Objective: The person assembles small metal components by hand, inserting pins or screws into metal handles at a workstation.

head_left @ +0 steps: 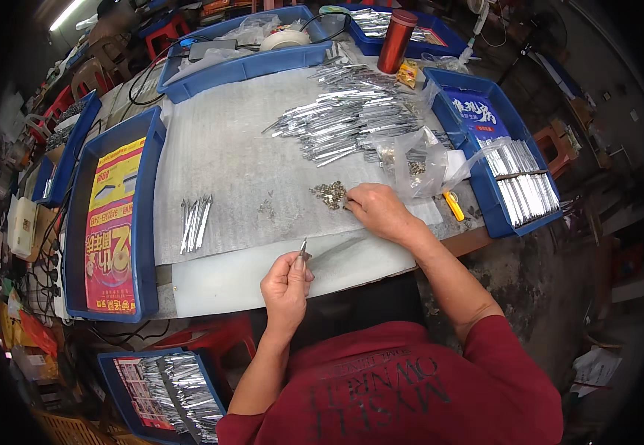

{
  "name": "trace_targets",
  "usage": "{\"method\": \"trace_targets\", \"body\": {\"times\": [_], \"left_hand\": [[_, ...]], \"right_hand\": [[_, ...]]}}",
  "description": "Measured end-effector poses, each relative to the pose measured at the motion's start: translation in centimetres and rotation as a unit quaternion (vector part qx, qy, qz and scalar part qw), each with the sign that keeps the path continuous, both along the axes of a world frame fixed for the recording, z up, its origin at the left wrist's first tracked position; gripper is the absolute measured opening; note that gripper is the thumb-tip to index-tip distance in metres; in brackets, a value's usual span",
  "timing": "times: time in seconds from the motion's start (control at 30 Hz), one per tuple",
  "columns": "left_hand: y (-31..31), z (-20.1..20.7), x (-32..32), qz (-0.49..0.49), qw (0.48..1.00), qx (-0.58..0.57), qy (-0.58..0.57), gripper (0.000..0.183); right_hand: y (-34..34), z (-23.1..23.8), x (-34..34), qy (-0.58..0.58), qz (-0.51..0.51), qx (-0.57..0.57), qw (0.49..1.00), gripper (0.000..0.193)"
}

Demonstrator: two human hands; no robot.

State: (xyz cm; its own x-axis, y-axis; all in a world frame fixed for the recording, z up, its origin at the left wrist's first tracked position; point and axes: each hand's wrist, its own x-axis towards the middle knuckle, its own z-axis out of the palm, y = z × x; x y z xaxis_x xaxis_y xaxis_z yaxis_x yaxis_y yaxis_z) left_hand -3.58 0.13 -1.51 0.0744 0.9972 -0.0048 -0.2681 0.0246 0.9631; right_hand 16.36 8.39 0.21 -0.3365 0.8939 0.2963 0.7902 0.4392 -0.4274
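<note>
Taking the grey foam mat (pixel 240 163) on the surface (pixel 210 278) as the landmark: off its left edge lies a blue tray (pixel 147 222) lined with a red and yellow printed sheet. On the mat's left part rests a small bundle of metal strips (pixel 193 221). Just below the mat's lower edge, the left hand (pixel 286 282) is closed around a slim metal piece (pixel 303 252), pinched upright between thumb and fingers. On the mat's lower right, the right hand (pixel 377 211) lies palm down, fingertips narrowed onto a little heap of small metal parts (pixel 329 194). Above that, on the mat's upper right, spreads a large pile of metal strips (pixel 344 111). Beyond the mat's right edge sits another blue tray (pixel 485 193) with stacked strips.
</note>
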Motion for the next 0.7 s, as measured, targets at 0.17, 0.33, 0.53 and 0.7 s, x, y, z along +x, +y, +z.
{"method": "trace_targets", "body": {"times": [0.17,0.33,0.53,0.7], "left_hand": [[-0.1,0.2,-0.1,0.008,1.0,0.0,0.005,0.015],[-0.1,0.1,0.1,0.009,1.0,-0.014,-0.02,0.014],[-0.1,0.1,0.3,0.035,0.999,0.019,-0.002,0.013],[0.0,0.1,0.2,0.042,0.998,0.027,0.03,0.017]], "right_hand": [[0.2,-0.6,-0.3,-0.052,0.034,0.006,0.998,0.009],[0.1,-0.5,-1.0,-0.096,0.014,0.019,0.995,0.005],[-0.3,-0.5,-1.9,-0.105,-0.054,0.018,0.993,0.005],[0.6,-0.3,-1.8,-0.102,-0.06,-0.038,0.992,0.01]]}}
